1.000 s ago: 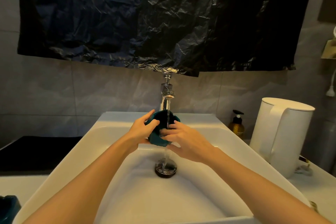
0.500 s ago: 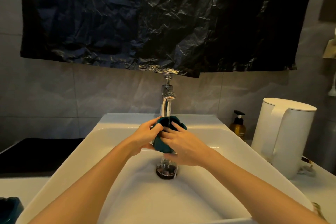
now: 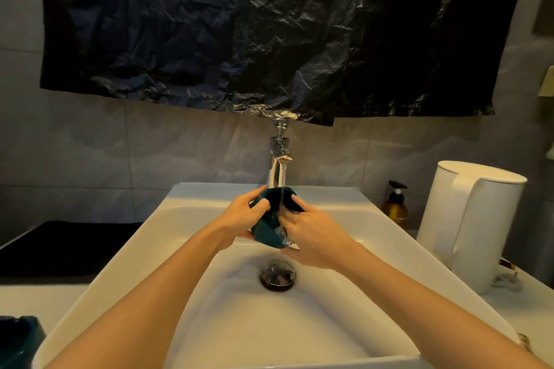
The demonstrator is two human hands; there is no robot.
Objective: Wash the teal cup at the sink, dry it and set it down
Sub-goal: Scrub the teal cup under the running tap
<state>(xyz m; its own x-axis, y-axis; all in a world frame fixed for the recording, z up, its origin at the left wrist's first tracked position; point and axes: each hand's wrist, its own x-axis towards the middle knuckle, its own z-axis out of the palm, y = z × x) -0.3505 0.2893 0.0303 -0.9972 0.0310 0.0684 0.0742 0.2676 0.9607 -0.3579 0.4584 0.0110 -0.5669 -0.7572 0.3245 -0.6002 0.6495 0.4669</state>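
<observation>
The teal cup (image 3: 266,226) is held upright over the white sink (image 3: 168,219), right under the chrome faucet (image 3: 280,159). A thin stream of water runs past its rim and down its near side. My left hand (image 3: 239,219) grips the cup's left wall, thumb hooked over the rim. My right hand (image 3: 314,234) holds the right side, its fingers curled over the rim and the thumb below the base. The cup's right wall is hidden behind that hand.
The dark drain (image 3: 278,275) lies below the cup. A white kettle (image 3: 470,222) and an amber pump bottle (image 3: 395,204) stand right of the basin. A black mat (image 3: 60,246) lies on the left counter and a teal object (image 3: 18,341) sits bottom left. Black plastic sheet (image 3: 269,33) hangs above.
The cup has been turned and tipped a little in both hands under the running water. My right fingers have slid from the cup's front onto its rim.
</observation>
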